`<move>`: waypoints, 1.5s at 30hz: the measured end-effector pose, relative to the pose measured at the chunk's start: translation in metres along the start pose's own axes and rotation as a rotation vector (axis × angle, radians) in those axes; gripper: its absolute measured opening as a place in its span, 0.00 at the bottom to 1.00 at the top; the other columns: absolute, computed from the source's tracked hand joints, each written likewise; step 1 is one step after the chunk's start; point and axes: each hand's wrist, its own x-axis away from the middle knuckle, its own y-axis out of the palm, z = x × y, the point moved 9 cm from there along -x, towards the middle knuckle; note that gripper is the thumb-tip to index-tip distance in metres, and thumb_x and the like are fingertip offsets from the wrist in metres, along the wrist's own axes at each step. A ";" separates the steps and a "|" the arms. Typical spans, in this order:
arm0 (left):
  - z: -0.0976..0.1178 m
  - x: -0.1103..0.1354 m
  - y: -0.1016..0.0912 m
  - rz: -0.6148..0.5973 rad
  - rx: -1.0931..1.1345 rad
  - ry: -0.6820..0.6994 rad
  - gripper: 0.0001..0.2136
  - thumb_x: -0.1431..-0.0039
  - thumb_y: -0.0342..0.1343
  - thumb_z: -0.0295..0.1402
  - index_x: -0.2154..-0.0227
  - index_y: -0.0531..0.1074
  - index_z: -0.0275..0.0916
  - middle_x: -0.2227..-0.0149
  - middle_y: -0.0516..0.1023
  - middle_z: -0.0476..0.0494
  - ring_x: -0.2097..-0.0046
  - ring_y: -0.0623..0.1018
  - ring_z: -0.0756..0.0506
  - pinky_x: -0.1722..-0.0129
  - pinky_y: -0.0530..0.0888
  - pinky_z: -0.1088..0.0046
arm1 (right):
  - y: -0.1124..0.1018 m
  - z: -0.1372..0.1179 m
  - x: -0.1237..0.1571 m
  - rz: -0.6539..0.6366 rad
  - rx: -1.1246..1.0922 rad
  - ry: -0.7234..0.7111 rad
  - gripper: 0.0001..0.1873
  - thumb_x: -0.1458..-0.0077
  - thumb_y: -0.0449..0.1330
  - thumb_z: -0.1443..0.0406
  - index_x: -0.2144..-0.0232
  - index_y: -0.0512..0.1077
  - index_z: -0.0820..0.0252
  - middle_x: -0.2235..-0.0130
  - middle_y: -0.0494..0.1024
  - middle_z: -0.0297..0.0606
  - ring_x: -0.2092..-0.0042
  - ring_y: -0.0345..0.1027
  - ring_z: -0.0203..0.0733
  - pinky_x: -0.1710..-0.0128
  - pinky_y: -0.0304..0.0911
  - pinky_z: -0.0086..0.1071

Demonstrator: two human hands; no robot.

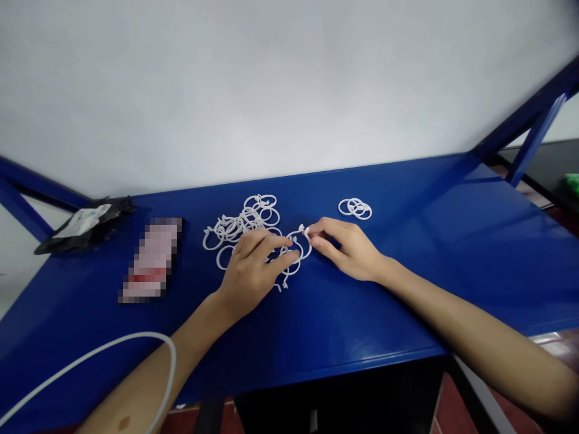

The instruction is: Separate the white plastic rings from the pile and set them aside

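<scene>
Blue surface (452,253), inspected from near edge. Nearest, at left: white cable (136,343) looping across the corner. Mid-surface: left hand (253,271) and right hand (353,250), each grip pinched shut on opposite sides of one white ring (301,229), held low between them. Just behind the left hand: heap of rings (246,220), tangled, judged not yet dealt with. Farther right, well apart: small stack of rings (355,208), judged done. Beyond: plain white wall (271,90).

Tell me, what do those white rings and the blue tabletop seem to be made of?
The white rings look like thin moulded plastic, matte: uniform white, slim, with small nubs at their split ends, as on the one the right hand pinches. The blue tabletop looks like painted sheet metal, semi-gloss: smooth, with a soft sheen and a thin front edge.
</scene>
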 end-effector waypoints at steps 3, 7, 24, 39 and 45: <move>0.001 0.001 0.001 -0.009 0.008 0.014 0.11 0.36 0.55 0.20 0.61 0.77 0.44 0.59 0.80 0.46 0.54 0.73 0.42 0.52 0.74 0.61 | -0.002 0.001 0.000 0.027 -0.095 0.043 0.14 0.32 0.54 0.56 0.58 0.73 0.59 0.62 0.79 0.38 0.64 0.73 0.38 0.63 0.68 0.33; 0.003 0.001 0.000 -0.016 0.017 0.031 0.12 0.36 0.54 0.19 0.60 0.77 0.43 0.58 0.81 0.46 0.54 0.73 0.42 0.51 0.74 0.60 | 0.000 0.006 0.000 0.055 -0.222 0.109 0.14 0.34 0.57 0.56 0.54 0.72 0.59 0.65 0.79 0.35 0.70 0.71 0.34 0.67 0.67 0.31; 0.006 -0.001 0.007 -0.083 0.075 0.028 0.10 0.35 0.55 0.21 0.59 0.76 0.42 0.61 0.83 0.49 0.56 0.75 0.44 0.54 0.75 0.64 | -0.075 0.058 -0.002 0.144 0.738 0.260 0.26 0.40 0.59 0.50 0.45 0.72 0.58 0.50 0.76 0.50 0.49 0.69 0.60 0.50 0.68 0.54; 0.001 0.002 0.015 -0.144 0.110 -0.002 0.08 0.33 0.53 0.25 0.60 0.77 0.41 0.61 0.82 0.47 0.56 0.74 0.44 0.53 0.72 0.63 | -0.119 0.097 0.006 0.146 0.525 0.255 0.24 0.43 0.65 0.51 0.47 0.76 0.54 0.55 0.80 0.42 0.59 0.74 0.48 0.55 0.70 0.44; -0.001 0.001 0.016 -0.146 0.098 -0.004 0.07 0.32 0.53 0.25 0.59 0.76 0.41 0.61 0.82 0.47 0.55 0.74 0.44 0.53 0.72 0.63 | -0.120 0.074 0.034 0.106 0.486 0.218 0.22 0.44 0.65 0.51 0.49 0.77 0.51 0.52 0.77 0.44 0.57 0.74 0.49 0.54 0.71 0.48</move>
